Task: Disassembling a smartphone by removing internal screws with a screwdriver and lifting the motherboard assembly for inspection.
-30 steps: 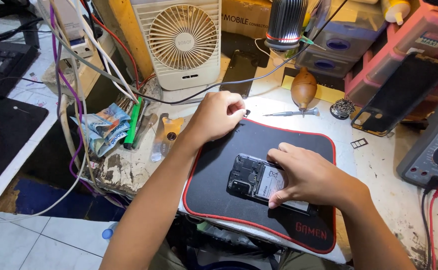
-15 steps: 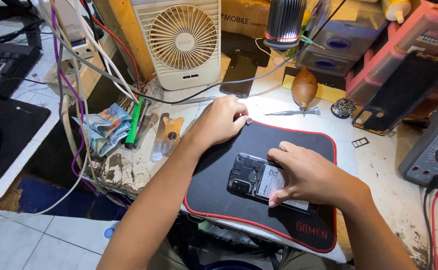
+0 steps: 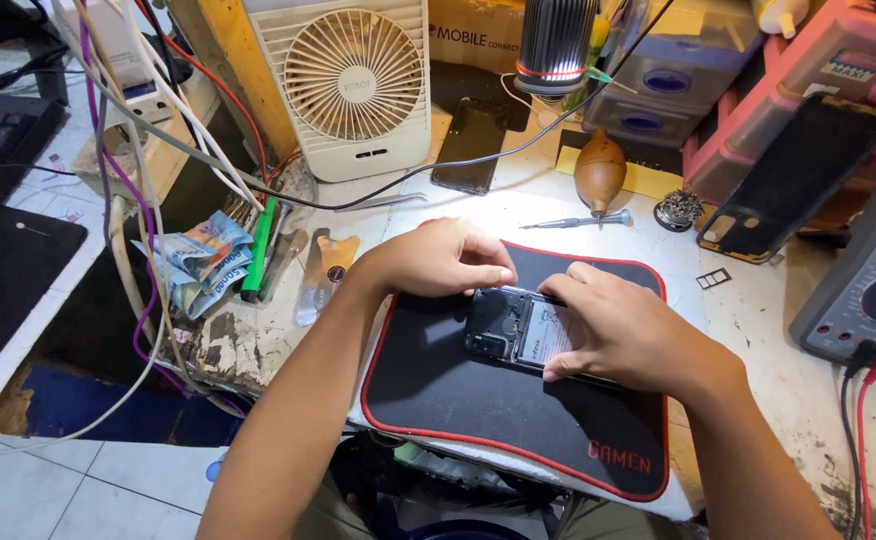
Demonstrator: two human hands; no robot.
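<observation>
Phone (image 3: 518, 332), back cover off, lies at centre frame on a black, red-edged mat (image 3: 478, 410), which sits on the table (image 3: 758, 320). Its long axis runs roughly left-right across the frame, tilted slightly down to the right. Right hand (image 3: 623, 330) covers the phone's right half, fingers pressed flat on it w/ thumb along the lower edge; closed down on the phone, not gripping around it. Left hand (image 3: 438, 258) sits just above the phone's upper-left corner, fingers curled together, tips touching or nearly touching the top edge; whether it pinches anything can't be told. Right hand is the nearer of the two, directly on the device; the exposed part lies to its left. Visible interior: dark camera block at left, pale battery or shield w/ label toward the middle.

Farther up: a wood-handled screwdriver (image 3: 594, 215) just beyond the mat, a second dark phone (image 3: 470, 145) standing near a white desk fan (image 3: 343, 85). Folded banknotes (image 3: 198, 262) and a green tool (image 3: 256, 250) at left; a multimeter (image 3: 873, 290) at right edge.
</observation>
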